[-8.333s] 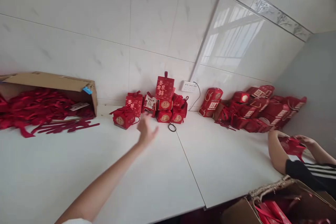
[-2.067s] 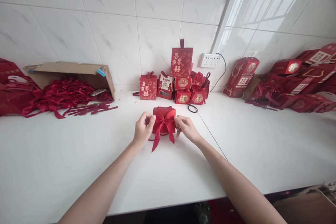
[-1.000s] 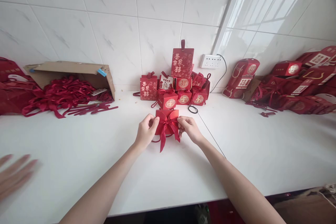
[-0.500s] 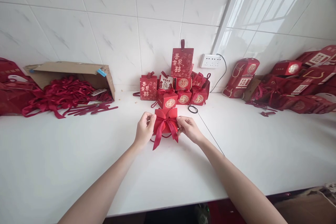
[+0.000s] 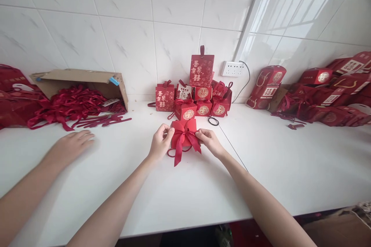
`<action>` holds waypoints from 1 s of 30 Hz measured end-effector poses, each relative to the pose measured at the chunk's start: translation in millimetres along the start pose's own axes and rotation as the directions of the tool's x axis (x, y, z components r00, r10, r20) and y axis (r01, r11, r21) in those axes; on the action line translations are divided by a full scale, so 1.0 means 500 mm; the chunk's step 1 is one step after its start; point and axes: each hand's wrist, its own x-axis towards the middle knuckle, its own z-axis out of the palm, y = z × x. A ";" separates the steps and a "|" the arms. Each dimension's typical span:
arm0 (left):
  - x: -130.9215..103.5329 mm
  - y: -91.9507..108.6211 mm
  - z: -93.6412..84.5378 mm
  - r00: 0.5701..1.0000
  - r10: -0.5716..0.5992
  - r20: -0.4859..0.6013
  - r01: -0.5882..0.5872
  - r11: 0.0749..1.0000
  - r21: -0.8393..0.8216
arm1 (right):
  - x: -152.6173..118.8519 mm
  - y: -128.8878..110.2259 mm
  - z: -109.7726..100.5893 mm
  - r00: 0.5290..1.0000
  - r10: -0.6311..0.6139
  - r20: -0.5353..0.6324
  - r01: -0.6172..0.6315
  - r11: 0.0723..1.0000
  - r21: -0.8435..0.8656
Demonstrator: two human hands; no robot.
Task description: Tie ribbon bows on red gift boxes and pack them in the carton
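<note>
In front of me on the white table stands a small red gift box (image 5: 175, 141) with a dark red ribbon bow (image 5: 183, 132) on its front; the ribbon tails hang down. My left hand (image 5: 161, 141) is closed in a pinch at the bow's left side, against the box edge. At the right side, my right hand (image 5: 211, 141) pinches the bow between thumb and finger. A dark red cord (image 5: 171, 153) loops out under the box. Just behind it are several finished-looking red gift boxes (image 5: 203, 108), stacked, some with round gold prints.
Another person's hand (image 5: 69, 146) reaches over the table at left. Behind it, a cardboard box (image 5: 78, 74) lies on its side, spilling red ribbons (image 5: 78, 100). Red boxes (image 5: 324, 92) pile up at right. A black ring (image 5: 213, 121) and a wall socket (image 5: 232, 68) are behind.
Another person's hand has come in from the left. The bow and its tails have shifted slightly to the right, while my hands stay nearly in place at its sides.
</note>
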 end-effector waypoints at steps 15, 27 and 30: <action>-0.004 -0.016 0.003 0.999 -0.018 0.044 0.023 0.994 -0.111 | -0.009 -0.010 -0.008 0.954 -0.125 0.271 0.205 0.935 -0.289; -0.003 -0.015 0.004 0.998 -0.055 -0.043 0.050 0.992 -0.119 | -0.008 -0.007 -0.015 0.963 0.009 0.268 0.036 0.986 -0.164; 0.000 -0.015 0.004 0.995 -0.082 -0.064 0.075 0.992 -0.102 | -0.009 -0.003 -0.009 0.967 0.020 0.252 0.050 0.961 -0.270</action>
